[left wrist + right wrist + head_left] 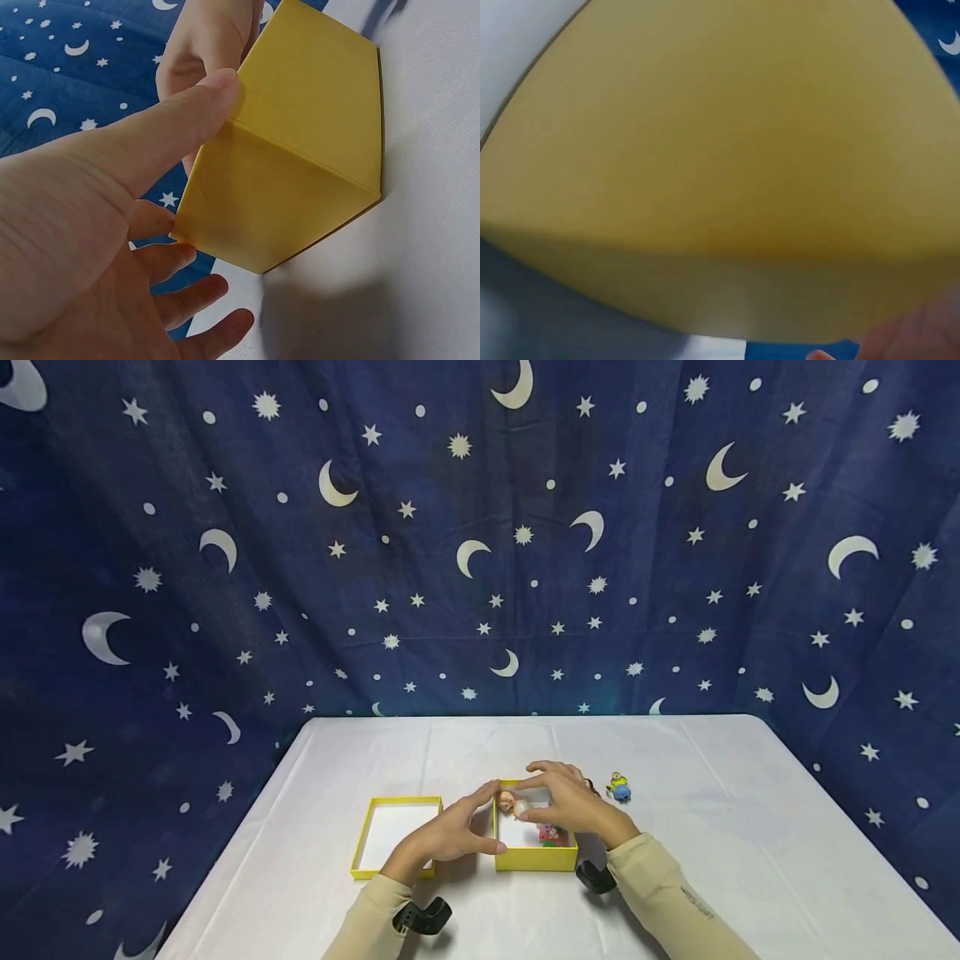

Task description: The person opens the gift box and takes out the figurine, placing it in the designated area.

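Observation:
A yellow box [536,859] with a white inside stands on the table in the head view. My left hand [455,832] spans its left side, thumb at the front corner and forefinger at the back corner. In the left wrist view, the thumb [214,86] lies on the rim beside a yellow wall [300,112]. My right hand [566,797] reaches over the box from the right, thumb and forefinger spread apart. Beside that thumb, inside the box, lies a small figure [507,802] with a light-brown head. A pink and red figure [550,835] is near the front right corner.
A shallow yellow-rimmed lid [364,837] lies with its white inside up, left of the box. A yellow and blue minion figure [619,787] stands to the right. Something brown-haired [592,787] peeks out behind my right hand. A patterned dark-blue curtain [420,568] hangs behind the table.

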The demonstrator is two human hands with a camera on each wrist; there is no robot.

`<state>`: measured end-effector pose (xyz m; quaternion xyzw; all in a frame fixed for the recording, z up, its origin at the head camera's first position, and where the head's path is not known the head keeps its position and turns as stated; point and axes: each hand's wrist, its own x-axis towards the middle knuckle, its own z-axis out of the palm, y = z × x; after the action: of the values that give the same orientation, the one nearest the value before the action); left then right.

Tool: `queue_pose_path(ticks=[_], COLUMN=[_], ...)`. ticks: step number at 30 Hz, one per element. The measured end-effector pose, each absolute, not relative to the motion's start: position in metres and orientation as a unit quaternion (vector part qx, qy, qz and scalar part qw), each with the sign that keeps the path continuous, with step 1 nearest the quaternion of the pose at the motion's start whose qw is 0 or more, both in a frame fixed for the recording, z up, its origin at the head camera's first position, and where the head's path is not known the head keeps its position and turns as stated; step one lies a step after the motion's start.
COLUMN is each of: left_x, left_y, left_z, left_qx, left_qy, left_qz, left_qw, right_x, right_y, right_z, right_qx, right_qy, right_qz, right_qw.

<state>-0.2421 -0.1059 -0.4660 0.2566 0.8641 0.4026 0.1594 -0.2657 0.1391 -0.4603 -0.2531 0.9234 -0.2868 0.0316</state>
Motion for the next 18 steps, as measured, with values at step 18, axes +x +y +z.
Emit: queue_pose_path(ticks=[18], left_x=[-0.242], left_y=[-0.106], left_z=[-0.466], left_qx=[0.261], left_qy=[0.859], left_qz=[0.409], left_qw=[0.161], right_x=[-0.274], right_y=[0.124], right_z=[-0.463], right_qx=[-0.268], right_qy=[0.925], right_qz=[-0.267], right_qw=[0.026])
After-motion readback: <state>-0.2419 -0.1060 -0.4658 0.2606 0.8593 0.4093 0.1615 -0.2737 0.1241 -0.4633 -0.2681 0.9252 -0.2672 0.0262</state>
